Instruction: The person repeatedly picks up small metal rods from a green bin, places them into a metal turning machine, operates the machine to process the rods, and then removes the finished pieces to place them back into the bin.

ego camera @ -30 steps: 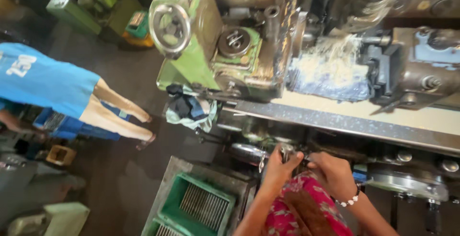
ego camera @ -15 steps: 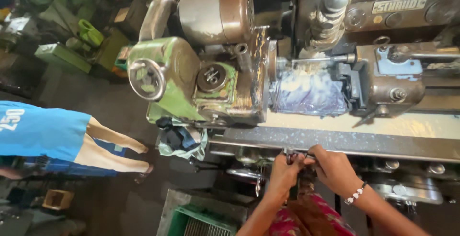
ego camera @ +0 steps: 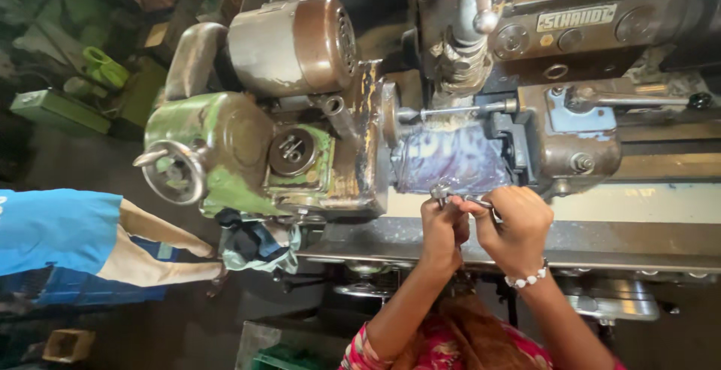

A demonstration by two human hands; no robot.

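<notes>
Hands: left hand (ego camera: 443,227) and right hand (ego camera: 514,223) both clasp small metal tool (ego camera: 460,199), long axis seemingly left-right.

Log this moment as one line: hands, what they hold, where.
left hand: grips small metal tool | right hand: pinches same tool | location: beside plastic-wrapped part on lathe

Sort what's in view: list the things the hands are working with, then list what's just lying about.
In hand:
- left hand and right hand, together gripping a small silver metal tool
- grey machine bed under them
- plastic-wrapped bluish piece just beyond

Lying about:
- crumpled dark-and-teal rag
- green plastic crate
- green handwheel
</notes>
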